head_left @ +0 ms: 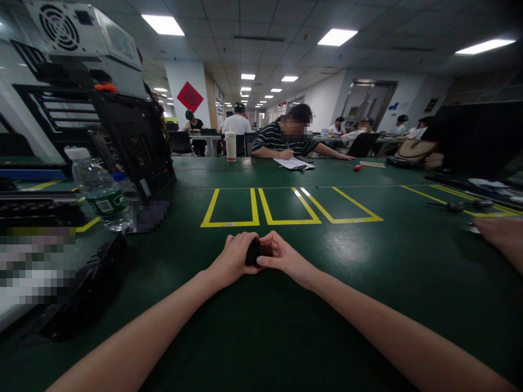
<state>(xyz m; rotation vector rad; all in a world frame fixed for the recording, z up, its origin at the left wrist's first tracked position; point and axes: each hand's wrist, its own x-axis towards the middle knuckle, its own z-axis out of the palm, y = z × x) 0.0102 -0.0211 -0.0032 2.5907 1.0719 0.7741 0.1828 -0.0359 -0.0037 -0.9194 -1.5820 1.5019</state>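
A small black object (253,252) sits between my two hands, low over the green tabletop (261,326); its kind I cannot make out. My left hand (236,253) wraps round its left side, fingers over the top. From the right, my right hand (280,254) pinches it, with the thumb on its near side and bent fingers behind. Much of the object is covered by the fingers. Just beyond both hands, yellow tape outlines (231,224) mark the table.
At left stand a water bottle (102,190), a black computer case (134,141) and a power supply (81,38). Opposite, a person (281,136) writes on papers (293,163) near a white cup (231,147). Another person's hand (502,234) reaches in at right, by dark tools (455,206).
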